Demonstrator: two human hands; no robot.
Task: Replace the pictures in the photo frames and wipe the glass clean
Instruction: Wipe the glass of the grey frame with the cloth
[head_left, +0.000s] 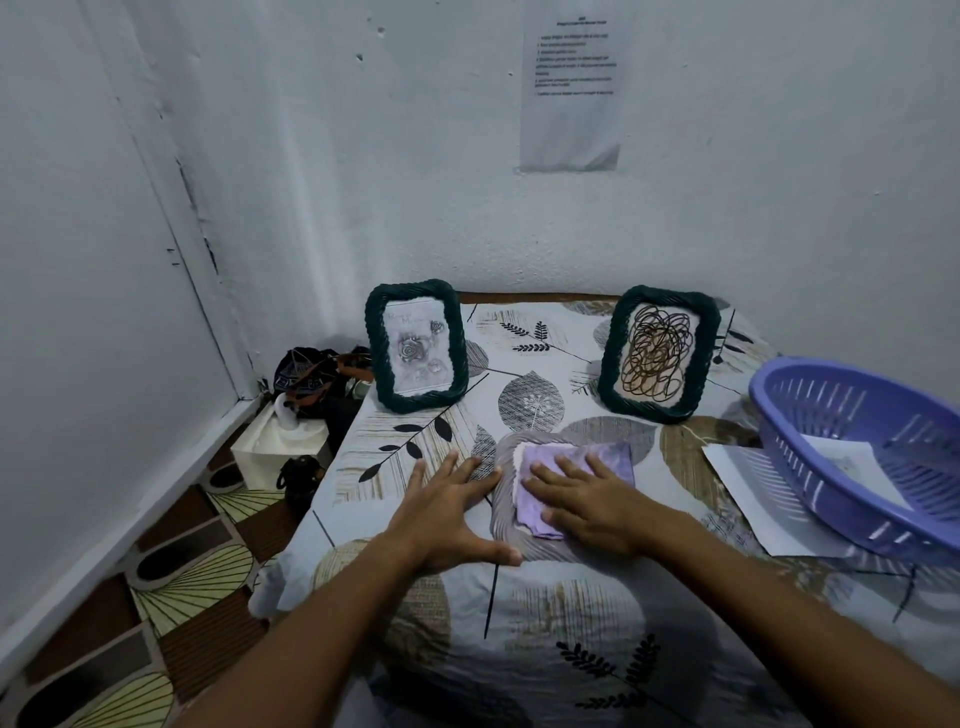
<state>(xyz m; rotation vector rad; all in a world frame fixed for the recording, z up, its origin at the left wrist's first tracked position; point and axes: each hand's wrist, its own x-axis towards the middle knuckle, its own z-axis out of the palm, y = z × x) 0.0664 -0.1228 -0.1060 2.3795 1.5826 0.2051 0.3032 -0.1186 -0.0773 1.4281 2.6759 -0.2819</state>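
Note:
A pale grey rope-edged photo frame (505, 514) lies flat on the table (571, 623), mostly covered. My right hand (597, 499) presses a purple cloth (613, 460) flat on its glass. My left hand (447, 509) lies spread against the frame's left side, thumb hooked along its near corner, bracing it. Two dark green rope-edged frames stand upright at the back. The left frame (375, 343) shows a grey rose picture. The right frame (609, 364) shows a brown scribble drawing.
A purple plastic basket (831, 415) sits at the right with a sheet in it, on top of loose printed papers (753, 483). Off the table's left edge are a white tissue box (275, 441) and dark bags. A printed sheet (571, 88) hangs on the wall.

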